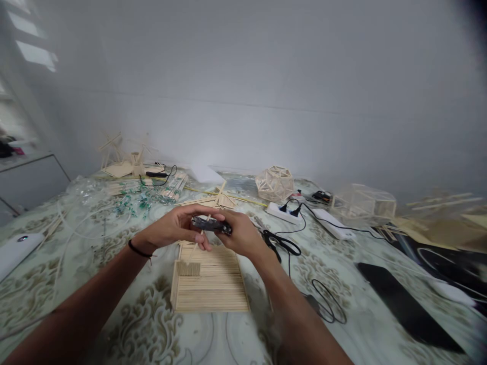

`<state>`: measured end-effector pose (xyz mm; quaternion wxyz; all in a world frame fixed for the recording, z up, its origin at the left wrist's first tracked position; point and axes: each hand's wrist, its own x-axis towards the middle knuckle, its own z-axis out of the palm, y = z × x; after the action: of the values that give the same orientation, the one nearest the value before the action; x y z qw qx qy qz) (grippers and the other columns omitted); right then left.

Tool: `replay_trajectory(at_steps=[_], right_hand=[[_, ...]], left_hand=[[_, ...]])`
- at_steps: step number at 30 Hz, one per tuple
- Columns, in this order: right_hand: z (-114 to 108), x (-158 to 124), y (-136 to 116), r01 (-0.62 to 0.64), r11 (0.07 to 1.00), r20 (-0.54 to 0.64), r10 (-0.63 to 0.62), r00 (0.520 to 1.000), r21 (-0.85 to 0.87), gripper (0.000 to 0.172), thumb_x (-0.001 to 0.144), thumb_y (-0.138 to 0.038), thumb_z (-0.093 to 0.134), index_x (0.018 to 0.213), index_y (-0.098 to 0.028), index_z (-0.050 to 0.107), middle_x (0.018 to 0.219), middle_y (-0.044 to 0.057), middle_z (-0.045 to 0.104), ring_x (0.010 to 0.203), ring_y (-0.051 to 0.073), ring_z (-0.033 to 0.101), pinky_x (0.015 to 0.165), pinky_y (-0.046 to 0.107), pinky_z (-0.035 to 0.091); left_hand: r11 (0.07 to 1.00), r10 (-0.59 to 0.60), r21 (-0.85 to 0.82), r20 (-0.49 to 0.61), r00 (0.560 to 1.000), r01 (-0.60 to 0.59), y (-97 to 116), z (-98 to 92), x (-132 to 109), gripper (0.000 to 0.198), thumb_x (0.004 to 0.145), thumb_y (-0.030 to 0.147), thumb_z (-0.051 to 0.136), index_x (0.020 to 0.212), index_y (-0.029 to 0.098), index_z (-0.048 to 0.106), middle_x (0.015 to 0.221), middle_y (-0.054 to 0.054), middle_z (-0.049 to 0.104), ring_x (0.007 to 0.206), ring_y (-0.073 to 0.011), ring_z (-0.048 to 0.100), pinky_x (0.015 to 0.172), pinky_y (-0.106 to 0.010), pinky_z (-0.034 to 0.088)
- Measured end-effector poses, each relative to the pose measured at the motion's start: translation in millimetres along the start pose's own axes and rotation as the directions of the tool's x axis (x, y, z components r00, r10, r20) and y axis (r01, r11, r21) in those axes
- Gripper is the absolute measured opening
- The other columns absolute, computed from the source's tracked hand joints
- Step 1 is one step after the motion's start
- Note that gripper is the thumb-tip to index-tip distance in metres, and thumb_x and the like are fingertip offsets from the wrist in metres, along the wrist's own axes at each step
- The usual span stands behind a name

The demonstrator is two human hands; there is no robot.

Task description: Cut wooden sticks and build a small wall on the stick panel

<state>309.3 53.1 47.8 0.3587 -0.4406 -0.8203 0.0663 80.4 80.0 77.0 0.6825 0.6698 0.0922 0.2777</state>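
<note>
One thin stick (208, 218) lies toward 12 o'clock of slatted panel (213, 291). Left hand (181, 225) pinches it across dark tool (217, 225), wrapped by right hand (241, 232); exact contact unclear. Best held steady, squarely crossed.

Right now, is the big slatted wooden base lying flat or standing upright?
Flat: the slatted wooden base lies on the patterned tabletop, its broad, striped face turned up.

Soft light on the wall (243, 61), seemingly from the left; edges blurred and stretched.
</note>
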Motion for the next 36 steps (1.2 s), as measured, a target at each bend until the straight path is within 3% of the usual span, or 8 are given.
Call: replay_trajectory(at_steps=[10, 12, 16, 21, 26, 29, 32, 36], right_hand=[[3, -1, -1, 0.002, 0.998, -0.013, -0.001, 1.000, 0.065, 0.013, 0.074, -0.018, 0.059, 0.086, -0.022, 0.065, 0.074, 0.001, 0.069, 0.067, 0.017, 0.062, 0.067, 0.027, 0.042], [2, -1, 1, -0.020, 0.999, -0.049, 0.023, 0.999, 0.050, 0.004, 0.072, -0.019, 0.061, 0.074, -0.022, 0.059, 0.065, -0.001, 0.062, 0.060, 0.015, 0.055, 0.062, 0.026, 0.038], [-2, 2, -1, -0.098, 0.971, -0.184, 0.140, 0.973, 0.217, 0.017, 0.078, -0.029, 0.065, 0.066, -0.021, 0.056, 0.059, -0.004, 0.052, 0.056, 0.013, 0.046, 0.058, 0.026, 0.033], [-3, 8, -7, -0.279, 0.725, -0.160, 0.473, 0.867, 0.629, 0.036, 0.084, -0.055, 0.068, 0.087, -0.018, 0.070, 0.053, -0.005, 0.050, 0.051, 0.013, 0.044, 0.052, 0.027, 0.034], [-5, 11, -11, -0.227, 0.504, -0.080, 0.517, 0.852, 0.833, 0.036, 0.078, -0.053, 0.076, 0.083, -0.017, 0.069, 0.050, -0.006, 0.049, 0.047, 0.011, 0.044, 0.051, 0.026, 0.034], [-9, 10, -11, -0.198, 0.541, -0.149, 0.530, 0.835, 0.818, 0.035, 0.077, -0.051, 0.078, 0.079, -0.018, 0.068, 0.050, -0.005, 0.052, 0.048, 0.011, 0.046, 0.051, 0.026, 0.036], [-15, 10, -10, -0.216, 0.618, -0.211, 0.542, 0.813, 0.756, 0.035, 0.077, -0.051, 0.077, 0.078, -0.018, 0.068, 0.050, -0.005, 0.053, 0.049, 0.011, 0.046, 0.050, 0.026, 0.035], [-19, 10, -14, -0.303, 0.665, -0.149, 0.532, 0.833, 0.682, 0.035, 0.076, -0.052, 0.075, 0.076, -0.018, 0.068, 0.051, -0.004, 0.054, 0.049, 0.011, 0.046, 0.049, 0.025, 0.036]], left_hand=[[0.999, -0.033, -0.039, -0.040, 0.999, 0.032, 1, -2.8, -1, 0.061, 0.080, 0.011, 0.083, 0.135, 0.030, 0.064, 0.146, -0.014, 0.060, 0.080, -0.0210, 0.079, 0.078, -0.033, 0.065], [1.000, -0.022, -0.024, -0.072, 0.997, 0.021, 2, -7.0, 0, 0.062, 0.079, 0.011, 0.083, 0.136, 0.030, 0.064, 0.148, -0.015, 0.057, 0.082, -0.0207, 0.079, 0.078, -0.031, 0.065], [1.000, 0.021, 0.026, -0.169, 0.985, -0.017, 4, -12.7, 1, 0.056, 0.079, 0.012, 0.083, 0.131, 0.028, 0.067, 0.141, -0.013, 0.063, 0.086, -0.0201, 0.079, 0.078, -0.027, 0.064], [0.994, -0.029, 0.104, -0.127, 0.991, 0.042, 4, -4.4, 2, 0.051, 0.081, 0.017, 0.082, 0.129, 0.025, 0.067, 0.138, -0.014, 0.065, 0.087, -0.0207, 0.079, 0.077, -0.026, 0.063], [0.972, -0.149, 0.175, -0.055, 0.987, 0.156, 2, 4.5, 3, 0.045, 0.084, 0.023, 0.079, 0.127, 0.020, 0.066, 0.133, -0.015, 0.067, 0.096, -0.0238, 0.078, 0.083, -0.028, 0.061], [0.946, -0.178, 0.254, -0.107, 0.978, 0.200, 3, -0.1, 3, 0.057, 0.082, 0.025, 0.081, 0.134, 0.023, 0.058, 0.130, -0.013, 0.068, 0.095, -0.0231, 0.078, 0.084, -0.030, 0.060], [0.923, -0.169, 0.287, -0.296, 0.940, 0.256, 5, -8.2, 5, 0.067, 0.076, 0.023, 0.084, 0.133, 0.023, 0.049, 0.108, -0.008, 0.076, 0.090, -0.0227, 0.078, 0.082, -0.031, 0.060], [0.916, -0.141, 0.285, -0.430, 0.892, 0.283, 4, -8.8, 9, 0.037, 0.075, 0.023, 0.082, 0.104, 0.017, 0.059, 0.094, -0.008, 0.080, 0.091, -0.0227, 0.078, 0.085, -0.032, 0.059]])
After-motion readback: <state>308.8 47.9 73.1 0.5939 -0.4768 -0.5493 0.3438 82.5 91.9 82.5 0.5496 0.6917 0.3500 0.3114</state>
